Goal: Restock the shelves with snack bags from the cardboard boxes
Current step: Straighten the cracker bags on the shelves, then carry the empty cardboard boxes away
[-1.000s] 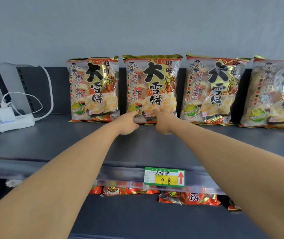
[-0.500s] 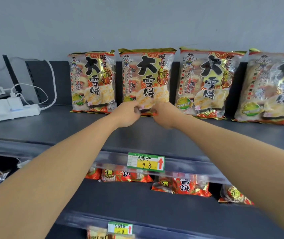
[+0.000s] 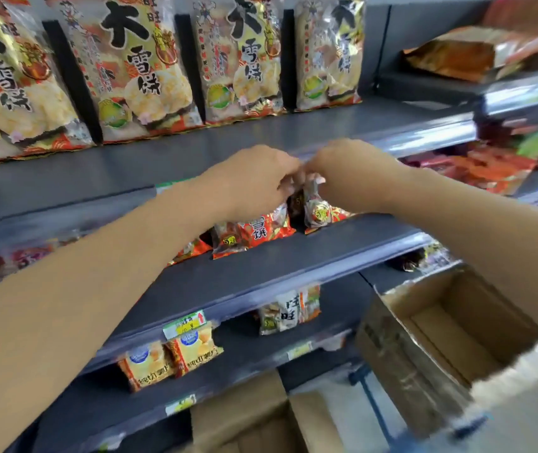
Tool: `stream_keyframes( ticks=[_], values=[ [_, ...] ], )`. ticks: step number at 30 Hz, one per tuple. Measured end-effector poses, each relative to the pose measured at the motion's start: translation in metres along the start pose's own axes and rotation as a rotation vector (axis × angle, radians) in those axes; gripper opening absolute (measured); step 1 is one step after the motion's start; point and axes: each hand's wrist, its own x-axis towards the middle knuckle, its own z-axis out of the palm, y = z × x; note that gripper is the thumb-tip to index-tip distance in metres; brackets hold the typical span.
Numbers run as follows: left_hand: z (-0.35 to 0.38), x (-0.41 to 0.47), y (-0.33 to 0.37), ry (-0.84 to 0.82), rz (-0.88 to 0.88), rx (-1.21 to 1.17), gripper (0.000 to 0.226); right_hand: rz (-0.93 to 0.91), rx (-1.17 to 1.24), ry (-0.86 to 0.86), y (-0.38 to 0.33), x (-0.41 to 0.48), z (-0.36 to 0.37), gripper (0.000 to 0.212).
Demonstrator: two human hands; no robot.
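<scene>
Several large gold and red snack bags point(image 3: 143, 67) stand in a row at the back of the top shelf point(image 3: 195, 148). One shelf lower, small red snack bags point(image 3: 254, 230) sit in a line. My left hand point(image 3: 254, 181) and my right hand point(image 3: 352, 174) meet in front of this lower shelf. Their curled fingers pinch the top of one small red snack bag point(image 3: 319, 209) that stands upright there. Motion blur hides the fingertips. An open cardboard box point(image 3: 450, 338) lies at the lower right, its inside bare where visible.
A second cardboard box point(image 3: 244, 420) stands on the floor below the shelves. Lower shelves hold a white and orange bag point(image 3: 290, 308) and yellow chip bags point(image 3: 192, 354). The neighbouring shelf unit on the right carries orange bags point(image 3: 476, 50) and red bags point(image 3: 476, 168).
Both hands let go of the large bag on the top shelf and dropped to the shelf below. My view swung down and right, bringing the boxes into sight.
</scene>
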Motion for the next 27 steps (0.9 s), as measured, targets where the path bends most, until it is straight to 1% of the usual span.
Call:
stream_keyframes(
  ticks=[3,6,10,13,15,17,22,27],
  values=[
    [0.039,0.008,0.046,-0.104,0.144,0.004,0.028,0.158,-0.061,-0.125,0.033,-0.066,0.023,0.03],
    [0.083,0.022,0.087,-0.246,0.237,-0.016,0.029,0.336,-0.065,-0.266,0.07,-0.129,0.052,0.03],
    [0.145,0.041,0.137,-0.412,0.281,-0.062,0.027,0.502,-0.015,-0.427,0.111,-0.195,0.096,0.027],
    [0.196,0.056,0.168,-0.525,0.28,-0.053,0.027,0.591,0.081,-0.48,0.133,-0.227,0.133,0.039],
    [0.228,0.068,0.186,-0.594,0.254,-0.035,0.028,0.628,0.142,-0.503,0.147,-0.241,0.161,0.041],
    [0.259,0.08,0.202,-0.638,0.21,-0.011,0.026,0.65,0.197,-0.531,0.161,-0.25,0.19,0.038],
    [0.323,0.099,0.226,-0.693,0.001,0.047,0.025,0.757,0.34,-0.612,0.187,-0.265,0.256,0.036],
    [0.367,0.103,0.234,-0.704,-0.237,0.041,0.032,0.932,0.51,-0.675,0.2,-0.271,0.312,0.057]
  ],
)
